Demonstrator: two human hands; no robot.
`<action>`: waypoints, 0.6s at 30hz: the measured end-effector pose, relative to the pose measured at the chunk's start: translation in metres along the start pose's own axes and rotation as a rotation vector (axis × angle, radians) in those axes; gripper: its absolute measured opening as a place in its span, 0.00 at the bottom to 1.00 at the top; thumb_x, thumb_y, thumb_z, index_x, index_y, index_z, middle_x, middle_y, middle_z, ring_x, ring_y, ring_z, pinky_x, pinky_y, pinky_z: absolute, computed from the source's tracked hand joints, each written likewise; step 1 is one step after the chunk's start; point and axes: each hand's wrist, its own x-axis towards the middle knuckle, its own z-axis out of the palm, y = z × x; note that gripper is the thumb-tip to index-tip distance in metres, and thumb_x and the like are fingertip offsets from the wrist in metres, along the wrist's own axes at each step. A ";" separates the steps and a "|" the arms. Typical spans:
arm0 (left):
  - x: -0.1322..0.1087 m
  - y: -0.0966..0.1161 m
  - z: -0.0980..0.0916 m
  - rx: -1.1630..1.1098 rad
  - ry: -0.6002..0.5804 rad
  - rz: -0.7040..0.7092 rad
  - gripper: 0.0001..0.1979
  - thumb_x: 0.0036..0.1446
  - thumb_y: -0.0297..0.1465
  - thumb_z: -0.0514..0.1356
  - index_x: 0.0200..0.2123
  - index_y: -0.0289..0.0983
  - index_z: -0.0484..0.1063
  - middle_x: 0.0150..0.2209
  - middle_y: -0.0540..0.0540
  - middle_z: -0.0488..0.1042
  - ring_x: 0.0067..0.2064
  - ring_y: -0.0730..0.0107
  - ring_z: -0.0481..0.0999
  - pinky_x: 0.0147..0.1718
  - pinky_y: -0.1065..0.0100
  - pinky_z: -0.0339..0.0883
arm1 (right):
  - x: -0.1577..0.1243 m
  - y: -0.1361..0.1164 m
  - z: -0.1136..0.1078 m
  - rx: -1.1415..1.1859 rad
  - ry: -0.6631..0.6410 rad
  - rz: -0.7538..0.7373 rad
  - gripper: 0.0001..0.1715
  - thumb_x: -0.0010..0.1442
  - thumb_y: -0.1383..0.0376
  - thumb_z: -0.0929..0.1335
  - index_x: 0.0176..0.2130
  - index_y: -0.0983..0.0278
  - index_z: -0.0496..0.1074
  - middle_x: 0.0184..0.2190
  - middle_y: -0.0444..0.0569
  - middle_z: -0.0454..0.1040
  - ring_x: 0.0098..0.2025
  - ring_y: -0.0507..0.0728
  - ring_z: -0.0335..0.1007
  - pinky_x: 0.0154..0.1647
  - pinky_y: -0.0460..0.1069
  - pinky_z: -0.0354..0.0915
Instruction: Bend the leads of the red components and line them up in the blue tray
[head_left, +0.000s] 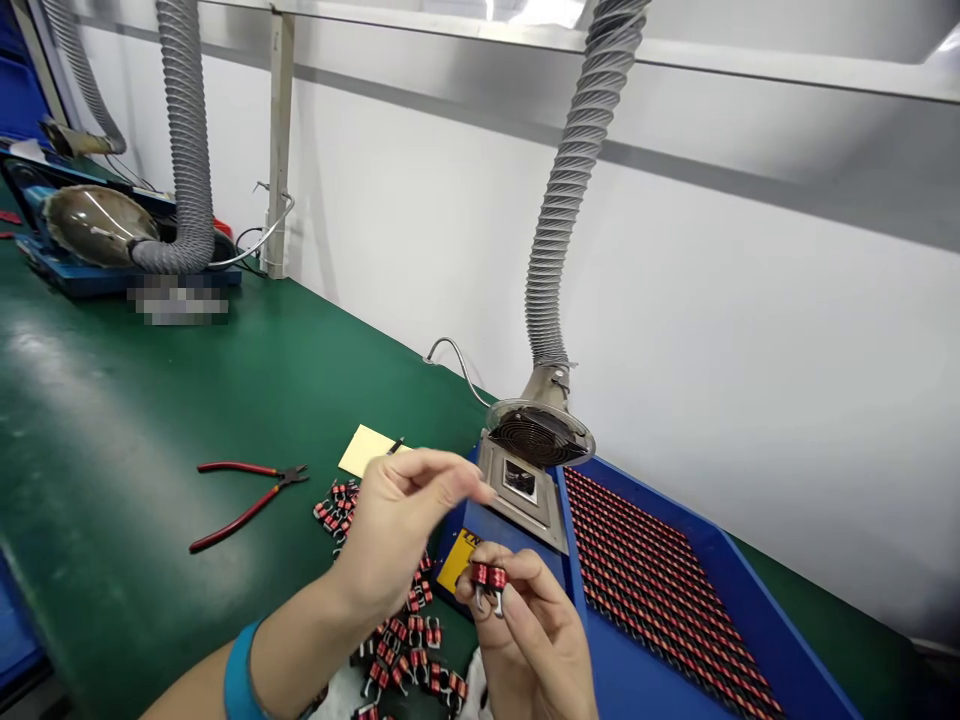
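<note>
My right hand (pixel 532 625) pinches a small red wire-wound coil (pixel 489 575) with two windings and silvery leads pointing down. Just above and to the left, my left hand (pixel 409 520) has thumb and fingers closed together near the solder pot; anything between its fingertips is too small to make out. A teal band (pixel 241 672) circles my left wrist. Loose coils (pixel 397 650) lie heaped on the green bench under and beside my left forearm. Behind the hands stands the blue solder pot (pixel 521 480), with a shiny square well in its metal top.
A fume hood (pixel 540 430) on a grey hose hangs over the pot. On the right, a blue tray (pixel 645 670) holds rows of coils. Red-handled cutting pliers (pixel 259 500) and a yellow paper pad (pixel 367 450) lie left. Another hood (pixel 101 225) stands far left.
</note>
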 end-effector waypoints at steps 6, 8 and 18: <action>0.007 0.008 -0.006 0.090 -0.070 -0.002 0.03 0.52 0.33 0.68 0.32 0.42 0.81 0.31 0.52 0.82 0.37 0.77 0.78 0.42 0.79 0.69 | 0.003 -0.004 0.003 0.051 -0.005 0.026 0.15 0.40 0.60 0.80 0.28 0.60 0.77 0.31 0.44 0.76 0.30 0.48 0.72 0.36 0.41 0.70; 0.006 0.012 -0.005 0.200 -0.163 -0.017 0.05 0.54 0.34 0.66 0.35 0.43 0.81 0.36 0.51 0.82 0.42 0.74 0.78 0.43 0.78 0.69 | 0.001 -0.005 0.003 0.054 0.007 0.019 0.15 0.40 0.60 0.81 0.29 0.59 0.77 0.31 0.43 0.77 0.31 0.48 0.73 0.38 0.41 0.71; -0.057 0.003 -0.083 1.102 -0.651 0.360 0.08 0.59 0.32 0.59 0.40 0.42 0.75 0.36 0.51 0.81 0.36 0.70 0.79 0.39 0.73 0.68 | 0.023 -0.067 -0.073 -0.354 0.108 -0.046 0.23 0.42 0.56 0.80 0.40 0.56 0.79 0.39 0.48 0.79 0.36 0.53 0.74 0.37 0.44 0.71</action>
